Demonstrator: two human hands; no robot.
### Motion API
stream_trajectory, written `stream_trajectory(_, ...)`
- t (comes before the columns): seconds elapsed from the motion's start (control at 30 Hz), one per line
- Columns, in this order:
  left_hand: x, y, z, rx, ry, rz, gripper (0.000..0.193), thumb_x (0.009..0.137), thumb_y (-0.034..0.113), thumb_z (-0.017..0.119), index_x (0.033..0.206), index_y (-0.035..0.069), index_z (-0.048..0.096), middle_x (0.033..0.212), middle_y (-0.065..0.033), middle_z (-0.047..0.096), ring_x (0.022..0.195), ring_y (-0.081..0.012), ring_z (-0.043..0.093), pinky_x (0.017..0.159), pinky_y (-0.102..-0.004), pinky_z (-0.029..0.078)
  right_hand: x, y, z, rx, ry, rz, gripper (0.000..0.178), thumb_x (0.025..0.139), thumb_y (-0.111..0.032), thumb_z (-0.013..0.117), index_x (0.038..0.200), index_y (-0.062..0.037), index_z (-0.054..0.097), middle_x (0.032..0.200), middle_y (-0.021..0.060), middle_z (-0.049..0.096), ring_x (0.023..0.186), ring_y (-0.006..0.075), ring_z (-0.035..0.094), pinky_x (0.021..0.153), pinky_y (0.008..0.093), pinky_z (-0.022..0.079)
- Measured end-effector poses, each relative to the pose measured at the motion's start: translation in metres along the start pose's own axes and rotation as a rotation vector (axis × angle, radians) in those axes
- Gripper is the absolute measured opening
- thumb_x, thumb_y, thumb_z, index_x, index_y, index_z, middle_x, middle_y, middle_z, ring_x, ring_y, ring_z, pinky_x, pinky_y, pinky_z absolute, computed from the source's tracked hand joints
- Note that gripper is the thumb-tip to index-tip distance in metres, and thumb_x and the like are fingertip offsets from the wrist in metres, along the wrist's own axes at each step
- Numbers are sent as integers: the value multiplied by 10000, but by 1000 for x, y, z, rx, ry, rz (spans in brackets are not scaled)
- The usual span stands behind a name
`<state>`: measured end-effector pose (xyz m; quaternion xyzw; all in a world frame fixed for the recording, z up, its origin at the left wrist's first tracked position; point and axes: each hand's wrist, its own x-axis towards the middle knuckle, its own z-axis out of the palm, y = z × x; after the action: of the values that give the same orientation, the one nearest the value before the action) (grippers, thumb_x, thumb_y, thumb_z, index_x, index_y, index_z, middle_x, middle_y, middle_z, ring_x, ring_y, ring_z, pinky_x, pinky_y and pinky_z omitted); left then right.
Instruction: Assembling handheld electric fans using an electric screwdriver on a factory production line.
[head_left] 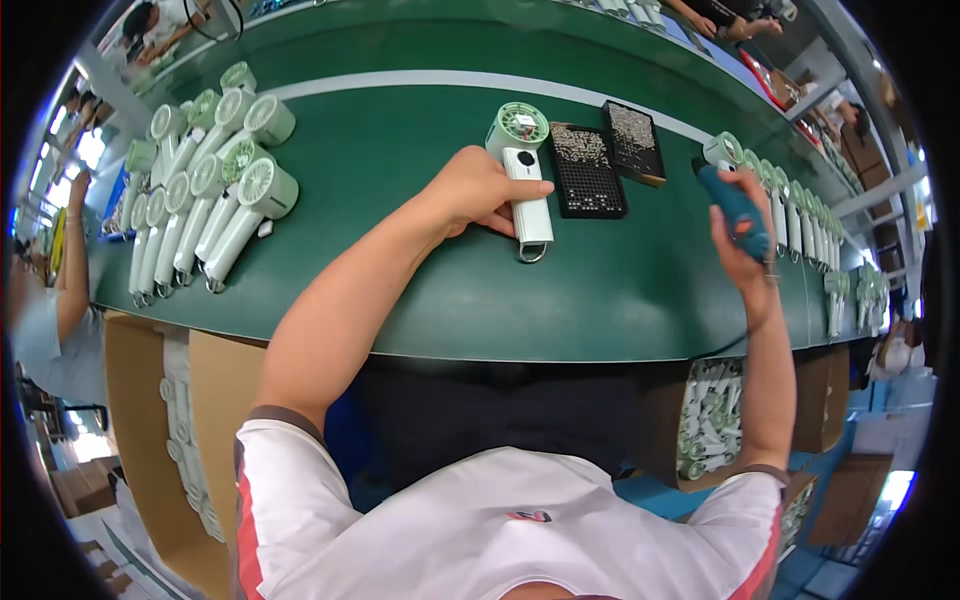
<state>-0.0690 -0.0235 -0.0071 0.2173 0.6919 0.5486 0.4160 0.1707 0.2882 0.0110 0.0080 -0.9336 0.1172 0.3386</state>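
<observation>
A white and pale green handheld fan point(531, 205) lies on the green table, its round head away from me and a metal loop at its near end. My left hand point(482, 192) is closed around its handle, thumb across the top. Off to the right, my right hand point(741, 235) grips a teal electric screwdriver point(738, 212), held apart from the fan. A cord trails from it. Between the hands sit a black tray point(592, 190) with a grid of holes and small screws, and a second black tray point(634, 142) heaped with small metal pieces.
Several handheld fans point(240, 215) are grouped on the table's left. More fans point(795, 215) stand in a row at the right. Cardboard boxes point(225, 400) with fan parts are below the table edge. A person point(60, 290) is at the far left.
</observation>
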Motion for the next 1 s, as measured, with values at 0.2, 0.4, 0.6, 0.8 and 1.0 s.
stream_trajectory(0.2,-8,-19,-26,-81,3,-103,437,888,218,803,1092,-145,669,985,-221,744,827,-280,772,667,-355,663,95,-86,51,1075,655,-7,613,1081,-324,444,1584,-64,208,1084,192,629,1030,353,635,1049,709,434)
stream_trajectory(0.4,-2,-8,-6,-126,-23,-23,452,842,245,852,1031,-129,683,967,-214,745,828,-277,767,707,-365,663,138,-95,67,1342,434,117,470,1071,-250,489,1466,1,447,774,53,537,610,196,531,579,386,473)
stream_trajectory(0.6,11,-4,21,-179,-73,-69,431,854,249,843,975,-133,685,914,-196,741,794,-264,760,673,-360,657,93,-80,91,1227,460,362,349,1060,-227,521,1215,77,599,702,11,479,507,142,480,491,339,447)
stream_trajectory(0.8,-12,-11,-3,-96,-54,-96,446,828,309,859,1033,-55,703,927,-143,749,765,-217,754,626,-309,629,90,-129,101,1127,529,218,366,1039,-293,540,1153,54,552,566,81,565,472,200,576,486,337,516)
stream_trajectory(1.0,-9,-4,-2,-82,-89,-42,433,885,233,794,1057,-143,666,952,-207,738,792,-243,759,706,-320,648,88,-120,95,1024,555,227,419,1063,-374,467,1131,36,524,603,52,497,445,200,517,441,399,507)
